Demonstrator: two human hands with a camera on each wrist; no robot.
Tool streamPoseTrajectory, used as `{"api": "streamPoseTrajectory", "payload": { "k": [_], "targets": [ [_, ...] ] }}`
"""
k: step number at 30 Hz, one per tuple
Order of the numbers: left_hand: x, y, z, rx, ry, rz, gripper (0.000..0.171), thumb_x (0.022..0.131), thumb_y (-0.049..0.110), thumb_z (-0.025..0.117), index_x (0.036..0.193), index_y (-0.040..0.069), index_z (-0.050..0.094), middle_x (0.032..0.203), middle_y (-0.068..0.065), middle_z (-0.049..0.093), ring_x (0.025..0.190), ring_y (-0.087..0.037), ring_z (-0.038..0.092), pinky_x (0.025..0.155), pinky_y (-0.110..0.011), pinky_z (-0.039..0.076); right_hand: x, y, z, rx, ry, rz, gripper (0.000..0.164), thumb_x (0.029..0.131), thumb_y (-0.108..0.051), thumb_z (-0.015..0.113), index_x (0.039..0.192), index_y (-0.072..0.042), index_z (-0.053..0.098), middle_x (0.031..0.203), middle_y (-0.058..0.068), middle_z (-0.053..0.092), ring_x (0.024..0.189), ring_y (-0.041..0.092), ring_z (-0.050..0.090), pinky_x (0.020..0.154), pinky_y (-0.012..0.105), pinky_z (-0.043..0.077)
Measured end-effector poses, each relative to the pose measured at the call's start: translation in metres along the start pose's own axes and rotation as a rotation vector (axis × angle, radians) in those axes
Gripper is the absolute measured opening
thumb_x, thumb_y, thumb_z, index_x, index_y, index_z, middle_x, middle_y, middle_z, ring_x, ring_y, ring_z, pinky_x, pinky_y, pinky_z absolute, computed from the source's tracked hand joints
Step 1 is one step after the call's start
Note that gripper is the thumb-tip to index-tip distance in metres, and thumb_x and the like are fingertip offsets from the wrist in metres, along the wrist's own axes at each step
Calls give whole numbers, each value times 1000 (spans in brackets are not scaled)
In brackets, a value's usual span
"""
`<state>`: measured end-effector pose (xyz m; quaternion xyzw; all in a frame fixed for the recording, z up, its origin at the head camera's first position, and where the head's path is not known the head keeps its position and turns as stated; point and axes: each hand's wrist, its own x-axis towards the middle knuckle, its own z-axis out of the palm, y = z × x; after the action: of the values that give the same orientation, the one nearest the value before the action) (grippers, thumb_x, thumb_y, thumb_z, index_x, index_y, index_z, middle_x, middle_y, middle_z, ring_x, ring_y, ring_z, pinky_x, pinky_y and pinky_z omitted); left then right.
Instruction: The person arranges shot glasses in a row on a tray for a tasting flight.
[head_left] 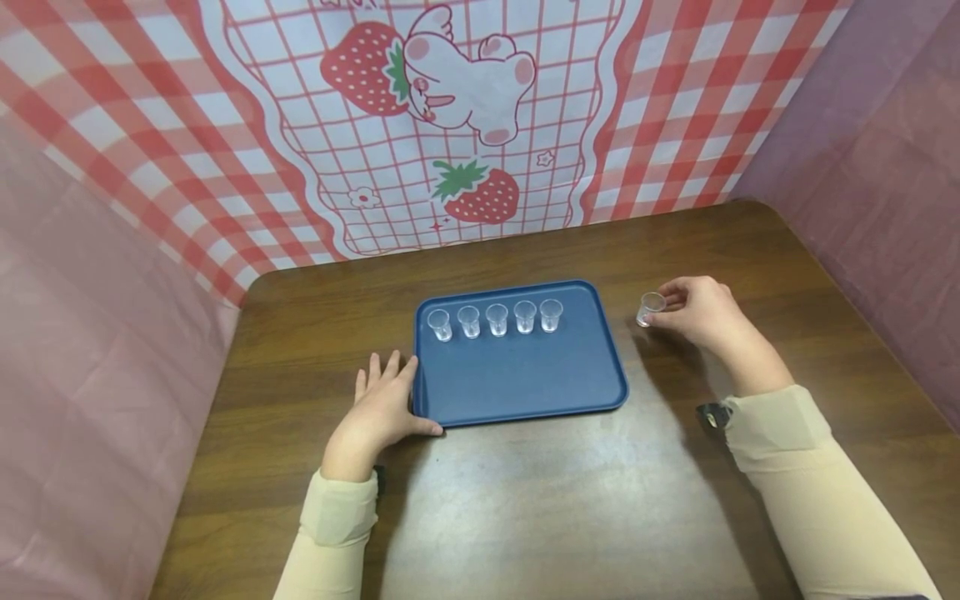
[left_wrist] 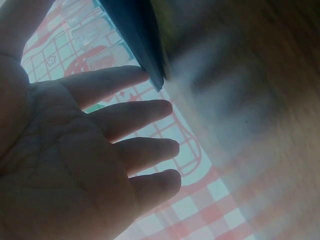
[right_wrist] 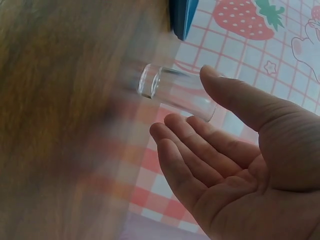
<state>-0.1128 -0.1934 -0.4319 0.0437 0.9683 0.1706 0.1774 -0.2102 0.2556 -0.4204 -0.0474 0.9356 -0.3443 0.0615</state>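
Note:
A blue tray (head_left: 517,379) lies on the wooden table. Along its back half stand several small clear cups (head_left: 497,320) in a row. My left hand (head_left: 381,408) is at the tray's left edge, fingers spread straight, with the index fingertip and thumb against the rim; the left wrist view shows the index finger (left_wrist: 107,82) meeting the tray edge. Right of the tray, my right hand (head_left: 701,312) pinches another clear cup (right_wrist: 182,90) between thumb (right_wrist: 235,97) and fingers. That cup is upright, its base close to the tabletop; whether it touches is hard to tell.
The wooden table (head_left: 510,517) has a rounded back edge. Behind it hangs a red-and-white checked cloth (head_left: 675,108) with strawberries. Pink cloths hang at the left (head_left: 90,358) and right (head_left: 870,208). A small black item (head_left: 712,416) sits at the right cuff.

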Motion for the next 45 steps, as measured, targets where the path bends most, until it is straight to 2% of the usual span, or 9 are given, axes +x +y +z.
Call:
{"api": "streamPoseTrajectory", "payload": {
  "k": [20, 25, 32, 38, 45],
  "targets": [
    [0, -1, -1, 7, -5, 3, 123, 67, 51, 93, 159, 1, 29, 163, -30, 16, 148, -52, -2, 117, -64, 0, 6, 4, 6, -66, 36, -37, 41, 86, -20, 83, 110, 10, 69, 99, 24, 72, 95, 39, 67, 83, 52, 50],
    [0, -1, -1, 7, -6, 3, 123, 67, 51, 93, 159, 1, 29, 163, -30, 16, 148, -52, -3, 116, -65, 1, 7, 0, 7, -78, 77, -64, 36, 86, -17, 81, 107, 9, 70, 97, 23, 72, 93, 38, 67, 82, 51, 49],
    [1, -1, 0, 5, -6, -3, 122, 68, 51, 93, 160, 2, 29, 163, -29, 15, 148, -51, -3, 117, -64, 0, 4, -18, 11, -20, 108, -102, 36, 86, -19, 82, 108, 7, 70, 100, 22, 72, 93, 37, 70, 82, 50, 53],
    [0, -1, 0, 6, 0, -8, 123, 67, 51, 94, 159, 2, 30, 163, -29, 16, 148, -51, -3, 117, -63, 0, 6, -43, 22, 40, 54, -97, 38, 87, -19, 82, 113, 5, 69, 106, 22, 70, 97, 35, 69, 83, 51, 56],
    [0, 0, 0, 6, -5, -5, 122, 68, 51, 93, 159, 2, 30, 163, -30, 16, 148, -51, -3, 116, -64, 1, 13, -57, 41, 43, 4, -109, 35, 87, -15, 82, 112, 5, 69, 104, 21, 70, 96, 33, 68, 81, 49, 57]
  ]
}}
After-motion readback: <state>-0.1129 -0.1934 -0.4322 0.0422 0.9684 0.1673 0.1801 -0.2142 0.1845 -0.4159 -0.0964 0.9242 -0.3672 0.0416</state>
